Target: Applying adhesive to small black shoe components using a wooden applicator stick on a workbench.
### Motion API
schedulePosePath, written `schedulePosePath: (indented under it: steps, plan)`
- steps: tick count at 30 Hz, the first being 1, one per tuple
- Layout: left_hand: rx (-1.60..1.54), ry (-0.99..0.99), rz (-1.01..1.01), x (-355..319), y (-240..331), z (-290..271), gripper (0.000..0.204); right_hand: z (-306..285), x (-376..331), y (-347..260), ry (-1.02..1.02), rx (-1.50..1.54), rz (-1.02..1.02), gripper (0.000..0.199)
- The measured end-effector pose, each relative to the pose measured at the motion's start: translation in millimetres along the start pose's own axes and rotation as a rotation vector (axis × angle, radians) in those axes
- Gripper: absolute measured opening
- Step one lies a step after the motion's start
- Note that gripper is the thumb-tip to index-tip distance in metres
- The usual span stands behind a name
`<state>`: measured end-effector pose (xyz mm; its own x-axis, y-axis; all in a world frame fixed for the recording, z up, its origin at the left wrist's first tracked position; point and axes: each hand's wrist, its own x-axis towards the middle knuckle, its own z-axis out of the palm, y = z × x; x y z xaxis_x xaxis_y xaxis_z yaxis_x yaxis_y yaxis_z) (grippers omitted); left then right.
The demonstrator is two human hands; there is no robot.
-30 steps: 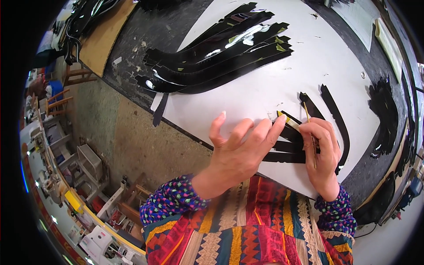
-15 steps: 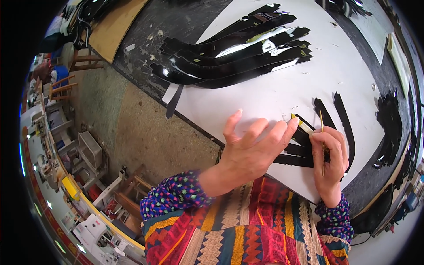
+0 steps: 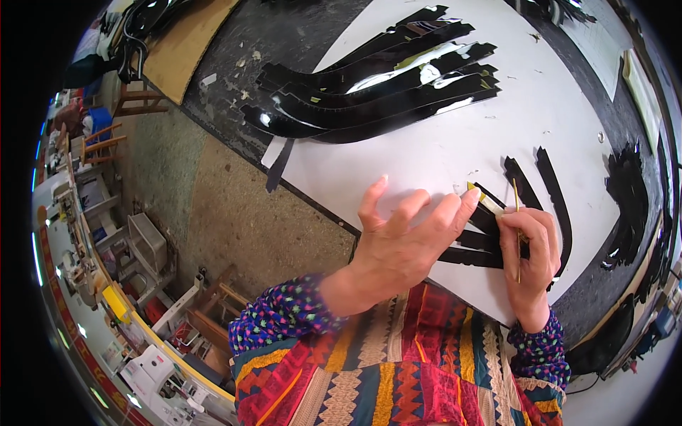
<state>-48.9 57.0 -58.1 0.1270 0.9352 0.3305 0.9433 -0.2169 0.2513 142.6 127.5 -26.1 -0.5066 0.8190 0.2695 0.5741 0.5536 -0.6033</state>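
Note:
My left hand (image 3: 403,248) is over the white sheet (image 3: 398,167), its outer fingers spread and raised. Its fingertips nearest my right hand are closed at the yellow end of a narrow pale strip backed with black (image 3: 491,205); the thumb is hidden. The strip's other end meets the fingertips of my right hand (image 3: 529,248). Closed fingers there also hold a thin yellowish-brown stick (image 3: 516,190), pointing away from me. Several matt black strips (image 3: 469,257) lie beneath and between my hands. Two curved black strips (image 3: 555,186) rest just beyond my right hand.
A fanned pile of glossy black curved pieces (image 3: 369,106) covers the far left of the sheet. More black pieces (image 3: 628,206) lie on the dark tabletop at right. The table edge (image 3: 312,202) runs diagonally at left, with stools (image 3: 101,144) and a sewing machine (image 3: 153,373) beyond.
Both hands keep almost the same place and hold. The thin stick in my right hand has tilted very slightly. The whole view has shifted a little.

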Motion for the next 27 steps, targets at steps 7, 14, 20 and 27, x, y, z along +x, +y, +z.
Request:
schedulePosePath:
  steps: [7,14,20,27]
  plan:
    - [0.041,-0.070,0.032,3.6,-3.4,-4.6,0.043,2.4,0.1,2.5,0.025,0.033,-0.013,0.029]
    - [0.043,-0.077,0.051,4.9,-6.2,-4.2,0.043,1.6,1.3,4.0,0.036,0.073,-0.013,0.028]
    - [0.073,-0.079,0.049,6.2,-8.4,-6.5,0.049,0.9,1.3,4.9,0.038,0.097,-0.004,0.028]
    - [0.085,-0.086,0.067,6.7,-7.8,-6.4,0.054,1.1,0.0,6.4,0.041,0.128,0.008,0.028]
